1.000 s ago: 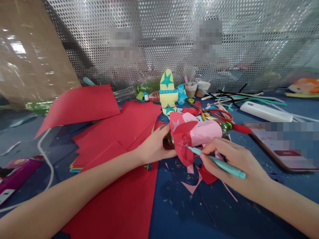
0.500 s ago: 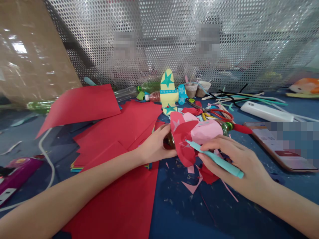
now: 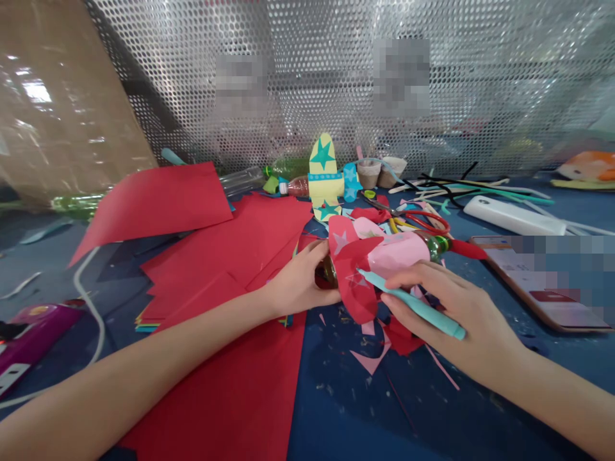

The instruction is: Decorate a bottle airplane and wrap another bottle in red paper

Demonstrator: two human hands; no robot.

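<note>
A plastic bottle wrapped in pink paper [image 3: 396, 251] lies on its side with its green cap pointing right. My left hand [image 3: 302, 278] is closed around its bottom end. A red paper wing [image 3: 358, 298] with drawn stars is fixed around the bottle. In my right hand [image 3: 446, 314] is a light blue marker [image 3: 420, 310], gripped like a pen. Its tip touches a star outline on the lower part of the red wing. Pink and red paper scraps [image 3: 372, 362] lie on the table under the bottle.
Red paper sheets [image 3: 225, 243] spread over the left side. Behind the bottle are a yellow paper plane [image 3: 327, 186] with green stars and red-handled scissors [image 3: 427, 221]. A phone [image 3: 542, 282] and a white power bank-like device [image 3: 514, 214] lie at right; a purple power strip [image 3: 36, 339] at left.
The marker tip has stayed on the wing while its back end has shifted slightly left. The star's outline looks clearer now. My left hand and the bottle have hardly moved.
</note>
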